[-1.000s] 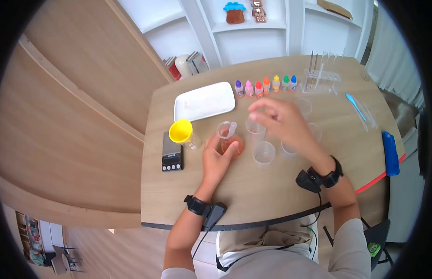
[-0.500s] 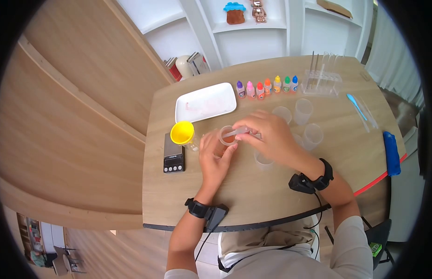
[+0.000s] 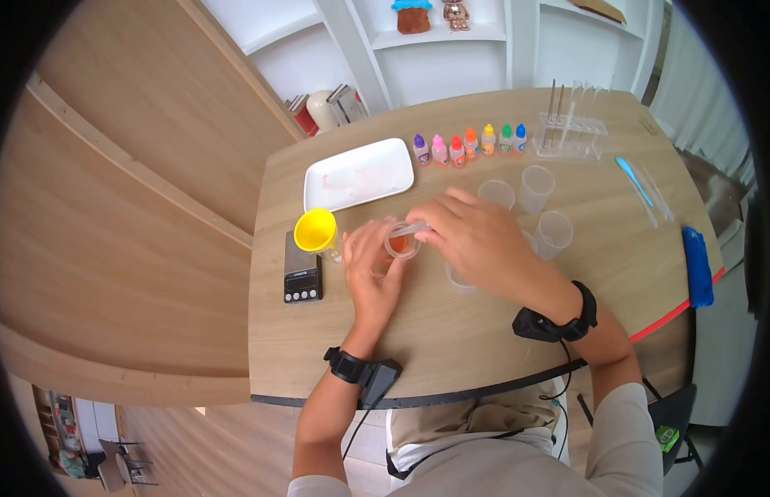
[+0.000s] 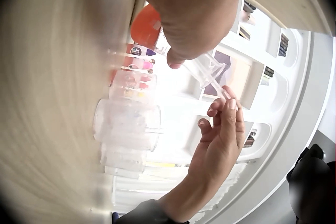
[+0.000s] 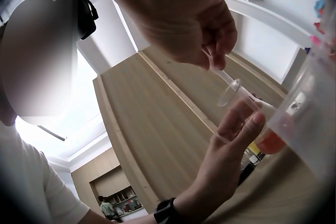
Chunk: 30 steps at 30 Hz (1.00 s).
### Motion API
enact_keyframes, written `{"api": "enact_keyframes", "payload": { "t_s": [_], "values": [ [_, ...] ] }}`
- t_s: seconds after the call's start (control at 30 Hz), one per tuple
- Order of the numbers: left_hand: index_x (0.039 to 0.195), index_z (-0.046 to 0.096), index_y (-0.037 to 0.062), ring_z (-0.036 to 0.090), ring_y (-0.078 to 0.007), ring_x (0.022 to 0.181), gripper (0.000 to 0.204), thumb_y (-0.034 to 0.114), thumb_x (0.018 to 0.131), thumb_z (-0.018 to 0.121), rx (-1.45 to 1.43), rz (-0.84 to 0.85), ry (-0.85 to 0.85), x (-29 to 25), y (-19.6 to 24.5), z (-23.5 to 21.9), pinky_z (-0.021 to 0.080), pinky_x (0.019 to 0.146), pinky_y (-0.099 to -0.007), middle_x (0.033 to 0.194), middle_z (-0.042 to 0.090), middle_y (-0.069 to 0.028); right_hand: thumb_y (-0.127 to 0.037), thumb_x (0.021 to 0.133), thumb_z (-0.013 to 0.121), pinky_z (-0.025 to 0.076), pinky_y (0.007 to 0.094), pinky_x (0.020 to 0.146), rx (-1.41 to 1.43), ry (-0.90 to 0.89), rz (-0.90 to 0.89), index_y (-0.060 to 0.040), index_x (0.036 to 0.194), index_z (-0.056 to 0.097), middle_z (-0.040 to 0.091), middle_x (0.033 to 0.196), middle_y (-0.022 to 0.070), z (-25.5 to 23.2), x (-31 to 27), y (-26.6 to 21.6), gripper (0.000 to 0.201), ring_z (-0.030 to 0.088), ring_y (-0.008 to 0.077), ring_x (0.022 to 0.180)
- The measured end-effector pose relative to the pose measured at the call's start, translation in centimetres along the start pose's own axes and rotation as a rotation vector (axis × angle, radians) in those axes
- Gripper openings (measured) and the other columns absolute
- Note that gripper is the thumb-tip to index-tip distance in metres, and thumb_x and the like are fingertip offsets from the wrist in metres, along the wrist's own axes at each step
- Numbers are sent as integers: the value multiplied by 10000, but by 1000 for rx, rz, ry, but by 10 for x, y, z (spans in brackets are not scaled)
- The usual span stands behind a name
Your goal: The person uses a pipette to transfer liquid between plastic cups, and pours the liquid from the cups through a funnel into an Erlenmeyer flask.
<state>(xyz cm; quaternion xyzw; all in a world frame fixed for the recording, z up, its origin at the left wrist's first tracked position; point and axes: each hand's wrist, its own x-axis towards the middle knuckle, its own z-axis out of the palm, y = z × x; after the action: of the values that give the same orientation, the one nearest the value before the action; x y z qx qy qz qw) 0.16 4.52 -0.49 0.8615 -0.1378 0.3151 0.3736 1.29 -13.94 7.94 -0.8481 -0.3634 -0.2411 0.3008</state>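
My left hand [image 3: 372,269] grips a clear conical flask [image 4: 146,27] around its side; orange-red liquid lies in the bottom. From the right, my right hand [image 3: 480,240] pinches a clear plastic dropper [image 5: 226,78] between thumb and fingers over the flask's mouth. The dropper's lower part reaches down into the neck, as the right wrist view shows. Close to the left hand, on its left, stands a cup with a yellow rim [image 3: 316,230]. Several clear plastic cups [image 3: 555,232] stand beyond and beneath the right hand, which partly hides some of them.
A black digital scale [image 3: 302,277] lies at the table's left. Behind are a white tray [image 3: 319,195] with pinkish wet marks and a row of colour bottles [image 3: 457,153]. A test tube rack [image 3: 571,137], a blue spoon-like tool [image 3: 633,178] and a blue roll [image 3: 697,265] are at the right.
My right hand came leftward and down to the flask and took hold of the dropper standing in it. The left hand kept its hold, and the flask shifted slightly left.
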Motion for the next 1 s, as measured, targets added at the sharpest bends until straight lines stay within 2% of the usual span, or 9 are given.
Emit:
{"api": "enact_keyframes", "payload": {
  "t_s": [0.1, 0.17, 0.37, 0.47, 0.57, 0.67, 0.83, 0.93, 1.0],
  "values": [
    [1129, 667, 57, 540, -304, 1184, 413, 32, 728, 761, 7, -7, 0, -1, 1, 0, 322, 1082, -461, 1179, 648, -100, -148, 808, 676, 505, 359, 598, -18, 6, -37, -72, 890, 613, 614, 845, 37, 3, -1, 1, 128, 596, 230, 871],
    [1158, 660, 111, 540, -288, 1174, 456, 38, 719, 762, -19, 7, 18, -2, -1, 2, 249, 1112, -514, 1192, 656, -39, -156, 803, 681, 503, 359, 592, -31, 9, -58, -70, 878, 613, 609, 833, 40, 4, -2, 2, 133, 591, 231, 858],
    [1149, 669, 122, 539, -281, 1172, 460, 36, 707, 764, 10, 18, 17, -2, -2, 0, 228, 1122, -517, 1188, 657, -35, -151, 806, 708, 473, 358, 607, 8, 74, -69, -67, 856, 648, 609, 777, 50, 12, -5, 6, 115, 572, 252, 770],
    [1140, 660, 70, 539, -295, 1188, 422, 10, 729, 736, 62, 40, -12, -1, 2, -2, 307, 1092, -464, 1195, 653, -57, -151, 802, 710, 472, 355, 602, -68, 46, -80, -71, 839, 649, 611, 768, 48, 14, -7, 7, 107, 574, 246, 759],
    [1139, 662, 63, 535, -296, 1191, 420, 46, 732, 764, 89, 25, -31, -1, 2, -2, 305, 1091, -466, 1193, 648, -80, -179, 817, 676, 491, 375, 607, -10, 27, -62, -45, 848, 634, 602, 754, 51, 13, -6, 7, 144, 584, 228, 822],
    [1132, 666, 55, 534, -296, 1179, 416, 85, 736, 788, 35, -25, 16, -3, -1, 1, 332, 1068, -449, 1182, 643, -112, -175, 791, 734, 469, 335, 581, 95, 116, -41, -78, 912, 697, 609, 752, 59, 8, -3, 7, 160, 577, 231, 702],
    [1129, 674, 54, 540, -296, 1134, 421, 100, 730, 800, -39, -79, 13, -3, -1, 1, 390, 1000, -416, 1141, 655, -116, -160, 822, 737, 453, 266, 598, 312, -31, 270, -57, 944, 706, 625, 774, 44, -23, 4, 6, 163, 581, 131, 662],
    [1125, 679, 56, 553, -291, 1098, 422, 87, 721, 797, -100, -122, 15, -3, -2, 3, 419, 963, -402, 1101, 673, -105, -206, 841, 700, 466, 267, 610, 569, -33, 424, -42, 918, 701, 657, 759, 33, -30, 7, 18, 181, 582, 109, 677],
    [1121, 679, 51, 559, -287, 1085, 418, 89, 722, 796, -169, -160, 10, -4, -2, 4, 424, 957, -392, 1090, 675, -108, -228, 855, 694, 465, 253, 614, 632, 2, 431, -40, 921, 704, 653, 765, 14, -33, 9, 30, 200, 578, 88, 695]
  ]
}}
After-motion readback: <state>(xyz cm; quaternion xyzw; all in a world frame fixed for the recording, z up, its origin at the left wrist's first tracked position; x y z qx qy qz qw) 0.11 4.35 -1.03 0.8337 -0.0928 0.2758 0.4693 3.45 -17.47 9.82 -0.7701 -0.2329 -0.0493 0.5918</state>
